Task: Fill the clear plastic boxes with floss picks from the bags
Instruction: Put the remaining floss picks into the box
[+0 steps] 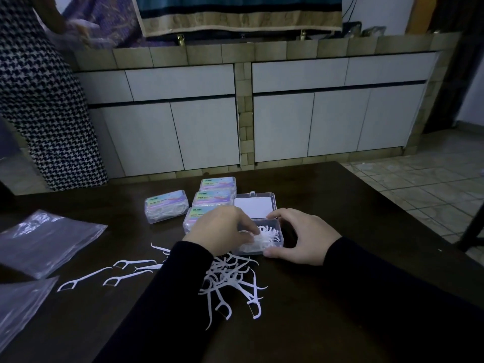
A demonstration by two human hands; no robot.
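An open clear plastic box [276, 243] lies on the dark table [353, 205], its lid [252, 205] folded back. White floss picks [267, 233] lie inside it. My left hand [222, 229] reaches into the box from the left, its fingertips pinching picks there. My right hand [301, 235] grips the box, thumb at the near wall and fingers over the far right corner. A loose pile of floss picks [230, 281] lies just in front of the box. More single picks [110, 276] are scattered to the left.
Several closed, filled boxes [166, 205] with pastel labels stand behind and left of the open one. Two flat clear plastic bags [44, 239] lie at the table's left edge. A person in houndstooth fabric [47, 113] stands at far left. White cabinets [327, 121] lie beyond the table.
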